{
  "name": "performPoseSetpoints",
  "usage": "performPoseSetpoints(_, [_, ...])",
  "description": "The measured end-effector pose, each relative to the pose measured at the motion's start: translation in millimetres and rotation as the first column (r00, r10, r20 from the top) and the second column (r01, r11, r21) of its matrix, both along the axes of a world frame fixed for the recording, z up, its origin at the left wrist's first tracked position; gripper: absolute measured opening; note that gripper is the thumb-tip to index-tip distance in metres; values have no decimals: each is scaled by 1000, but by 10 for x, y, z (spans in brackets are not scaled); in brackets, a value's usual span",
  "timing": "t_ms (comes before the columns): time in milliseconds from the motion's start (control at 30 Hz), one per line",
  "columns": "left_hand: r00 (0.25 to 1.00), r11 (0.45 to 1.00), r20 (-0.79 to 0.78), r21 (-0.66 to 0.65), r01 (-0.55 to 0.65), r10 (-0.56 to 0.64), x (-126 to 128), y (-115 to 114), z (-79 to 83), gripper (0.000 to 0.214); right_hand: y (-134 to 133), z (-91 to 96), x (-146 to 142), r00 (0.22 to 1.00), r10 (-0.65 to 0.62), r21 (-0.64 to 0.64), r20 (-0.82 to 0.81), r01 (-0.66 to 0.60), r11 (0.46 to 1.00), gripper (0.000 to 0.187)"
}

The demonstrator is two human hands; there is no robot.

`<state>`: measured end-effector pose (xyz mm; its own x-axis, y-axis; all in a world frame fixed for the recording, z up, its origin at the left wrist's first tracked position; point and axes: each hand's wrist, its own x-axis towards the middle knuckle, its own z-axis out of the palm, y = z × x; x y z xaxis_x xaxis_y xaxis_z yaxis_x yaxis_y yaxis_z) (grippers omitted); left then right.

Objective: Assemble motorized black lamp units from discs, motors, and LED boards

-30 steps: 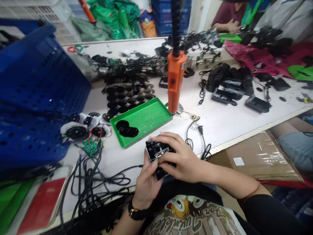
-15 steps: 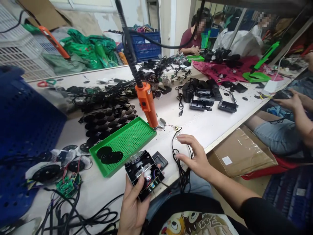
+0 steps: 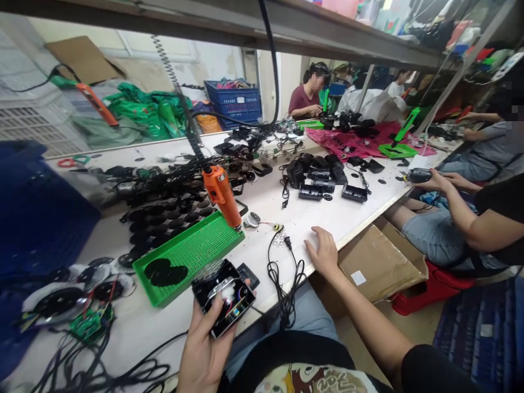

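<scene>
Since the earlier frame one second ago, the right hand (image 3: 323, 251) has left the black housing (image 3: 223, 300) and is now to the right of it, near the front edge of the worktop (image 3: 266, 199). Its fingers are spread and a little bent, and they hold nothing; I cannot tell if they touch the surface. The left hand (image 3: 202, 346) has its fingers closed around the housing, with the thumb on the uncovered side, where wires and small parts are visible. This housing is tilted, above the near edge.

Just behind it lies a black square frame (image 3: 249, 275). Between the two hands, a black cable (image 3: 287, 311) with a plug (image 3: 287, 242) goes over the edge. Farther, the green tray (image 3: 204, 245) carries black discs (image 3: 161, 273), and the orange screwdriver (image 3: 223, 196) hangs leaning at its right end.

To the left is a green circuit board (image 3: 85, 323) with wires. On the right, farther away, lie several black shells (image 3: 311, 191), and a co-worker holds a dark object (image 3: 420, 174).
</scene>
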<state>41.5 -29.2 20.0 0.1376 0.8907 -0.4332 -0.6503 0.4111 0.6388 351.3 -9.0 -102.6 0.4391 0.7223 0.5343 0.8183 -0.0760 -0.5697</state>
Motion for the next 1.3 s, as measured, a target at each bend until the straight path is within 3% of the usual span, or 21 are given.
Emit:
performPoseSetpoints(333, [994, 996, 63, -33, -88, 90, 77, 88, 176, 59, 0, -7, -4, 1000, -21, -96, -3, 21, 995, 38])
performPoseSetpoints(533, [995, 995, 91, -91, -41, 49, 68, 218, 218, 62, 6, 11, -9, 1000, -28, -118, -1, 28, 993, 35])
performPoseSetpoints(767, [991, 989, 83, -94, 113, -105, 4, 458, 182, 66, -7, 25, 13, 999, -15, -123, -37, 10, 992, 39])
performPoseSetpoints(867, [981, 976, 73, -117, 185, -177, -32, 529, 92, 69, 51, 66, 274, 998, -39, -136, -53, 31, 990, 41])
performPoseSetpoints(1000, [978, 963, 84, -177, 204, -192, -64, 569, -1, 72, 321, 257, 893, 990, -135, -163, -46, 126, 978, 45])
performPoseSetpoints(1167, [978, 952, 73, -226, 207, -196, -34, 592, 48, 84, 1007, 675, 1632, 977, -213, -239, 7, 208, 948, 46])
performPoseSetpoints(1300, [978, 951, 81, -229, 208, -195, -25, 605, 145, 83, 1638, 947, 2045, 944, -328, -333, 28, 319, 888, 40])
